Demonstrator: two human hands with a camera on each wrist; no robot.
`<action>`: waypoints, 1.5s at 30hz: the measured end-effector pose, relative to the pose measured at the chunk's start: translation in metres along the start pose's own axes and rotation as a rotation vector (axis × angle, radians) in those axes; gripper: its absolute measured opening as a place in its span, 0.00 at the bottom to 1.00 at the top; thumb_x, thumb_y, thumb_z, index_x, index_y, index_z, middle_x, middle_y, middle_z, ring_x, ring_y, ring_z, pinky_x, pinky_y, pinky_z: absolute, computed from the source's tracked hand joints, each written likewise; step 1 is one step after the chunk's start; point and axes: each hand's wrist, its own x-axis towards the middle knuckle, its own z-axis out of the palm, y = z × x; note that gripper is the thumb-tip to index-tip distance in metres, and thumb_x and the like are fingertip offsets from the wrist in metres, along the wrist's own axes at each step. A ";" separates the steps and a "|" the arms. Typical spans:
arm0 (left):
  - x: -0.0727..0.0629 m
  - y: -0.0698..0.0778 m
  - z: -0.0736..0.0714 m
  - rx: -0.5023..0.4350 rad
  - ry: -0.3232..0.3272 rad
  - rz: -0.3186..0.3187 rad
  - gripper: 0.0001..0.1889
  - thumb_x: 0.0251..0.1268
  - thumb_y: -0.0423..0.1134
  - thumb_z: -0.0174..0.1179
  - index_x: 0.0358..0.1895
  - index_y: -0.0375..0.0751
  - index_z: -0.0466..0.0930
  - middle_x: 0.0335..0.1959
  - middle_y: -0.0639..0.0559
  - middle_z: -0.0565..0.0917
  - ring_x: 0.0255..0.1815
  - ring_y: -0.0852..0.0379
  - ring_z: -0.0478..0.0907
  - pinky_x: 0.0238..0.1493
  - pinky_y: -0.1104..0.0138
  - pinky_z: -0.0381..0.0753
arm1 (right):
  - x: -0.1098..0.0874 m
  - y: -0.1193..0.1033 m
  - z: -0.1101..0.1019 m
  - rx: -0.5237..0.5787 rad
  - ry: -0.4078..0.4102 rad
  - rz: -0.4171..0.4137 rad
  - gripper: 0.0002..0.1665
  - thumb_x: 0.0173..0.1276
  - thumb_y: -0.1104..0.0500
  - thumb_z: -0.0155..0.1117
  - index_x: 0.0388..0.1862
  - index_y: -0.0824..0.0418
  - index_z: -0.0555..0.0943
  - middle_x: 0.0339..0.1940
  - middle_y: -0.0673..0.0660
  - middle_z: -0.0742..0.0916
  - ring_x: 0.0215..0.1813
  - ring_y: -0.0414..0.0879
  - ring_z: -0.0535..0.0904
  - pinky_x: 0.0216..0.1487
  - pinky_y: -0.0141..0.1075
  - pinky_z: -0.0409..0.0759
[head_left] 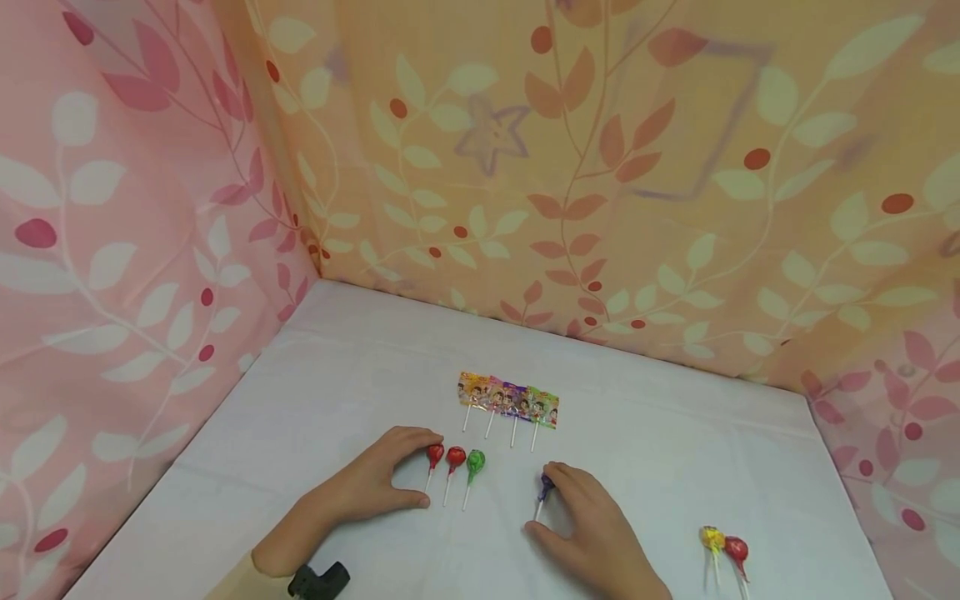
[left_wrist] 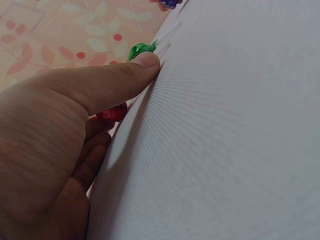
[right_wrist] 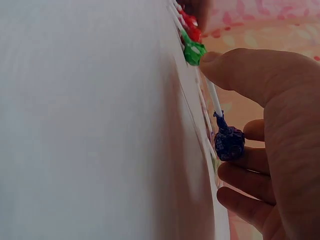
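Hands (head_left: 375, 477) (head_left: 588, 521) around round, glossy-wrapped lollipops (head_left: 435, 455) (head_left: 546, 482)

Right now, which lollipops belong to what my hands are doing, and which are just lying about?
Seemingly part of the job:
- purple lollipop, in your right hand
- leftmost red lollipop, at your left hand
- middle red lollipop and green lollipop, same row

Probably just lying about:
- four lollipops in printed wrappers, behind the row
- yellow lollipop and far-right red lollipop
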 end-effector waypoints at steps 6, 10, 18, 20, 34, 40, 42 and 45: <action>-0.001 0.000 -0.002 -0.007 0.013 0.039 0.42 0.60 0.50 0.84 0.78 0.56 0.76 0.74 0.60 0.76 0.77 0.50 0.70 0.77 0.45 0.73 | 0.010 -0.007 0.009 0.045 -0.008 -0.016 0.47 0.57 0.40 0.88 0.71 0.60 0.84 0.68 0.52 0.87 0.71 0.48 0.81 0.71 0.48 0.81; -0.001 -0.001 -0.002 -0.006 0.020 0.052 0.39 0.59 0.50 0.84 0.75 0.56 0.78 0.74 0.60 0.77 0.77 0.50 0.71 0.77 0.47 0.73 | 0.017 -0.012 0.013 0.065 -0.030 -0.028 0.47 0.59 0.39 0.87 0.71 0.60 0.83 0.68 0.53 0.87 0.71 0.48 0.81 0.72 0.48 0.81; -0.001 0.004 -0.002 -0.021 -0.007 0.004 0.38 0.59 0.48 0.85 0.73 0.59 0.79 0.79 0.61 0.73 0.80 0.51 0.67 0.78 0.44 0.71 | 0.030 -0.026 0.017 0.059 -0.067 -0.064 0.46 0.60 0.38 0.86 0.71 0.60 0.84 0.68 0.53 0.87 0.71 0.48 0.81 0.72 0.47 0.81; 0.000 0.003 -0.001 -0.015 -0.007 0.011 0.38 0.59 0.48 0.85 0.73 0.59 0.79 0.80 0.60 0.72 0.81 0.50 0.66 0.78 0.43 0.71 | 0.033 -0.028 0.019 0.058 -0.069 -0.078 0.45 0.61 0.38 0.85 0.71 0.60 0.84 0.68 0.53 0.87 0.71 0.48 0.81 0.72 0.46 0.81; 0.001 -0.003 0.001 -0.005 0.015 0.063 0.39 0.58 0.49 0.85 0.74 0.55 0.79 0.77 0.60 0.73 0.80 0.51 0.68 0.77 0.46 0.73 | 0.044 -0.033 0.033 0.024 -0.039 -0.157 0.45 0.59 0.39 0.86 0.69 0.62 0.84 0.67 0.54 0.87 0.70 0.51 0.82 0.71 0.47 0.80; 0.000 -0.004 0.001 0.000 0.022 0.067 0.40 0.57 0.49 0.86 0.74 0.56 0.79 0.77 0.61 0.73 0.80 0.51 0.68 0.77 0.47 0.73 | 0.045 -0.033 0.036 0.007 -0.032 -0.177 0.46 0.58 0.38 0.86 0.69 0.63 0.84 0.67 0.54 0.88 0.69 0.50 0.82 0.71 0.47 0.80; -0.001 -0.004 0.002 0.007 0.030 0.076 0.40 0.57 0.50 0.85 0.74 0.55 0.79 0.77 0.60 0.73 0.79 0.50 0.69 0.76 0.47 0.74 | 0.045 -0.033 0.035 0.006 -0.034 -0.182 0.47 0.58 0.38 0.86 0.69 0.63 0.84 0.67 0.54 0.88 0.70 0.51 0.82 0.71 0.47 0.80; 0.000 -0.002 0.001 0.004 0.039 0.091 0.40 0.57 0.50 0.85 0.74 0.54 0.80 0.77 0.58 0.74 0.78 0.49 0.70 0.76 0.46 0.74 | 0.046 -0.034 0.035 0.012 -0.042 -0.186 0.48 0.59 0.38 0.86 0.70 0.64 0.83 0.67 0.55 0.87 0.70 0.51 0.81 0.72 0.48 0.80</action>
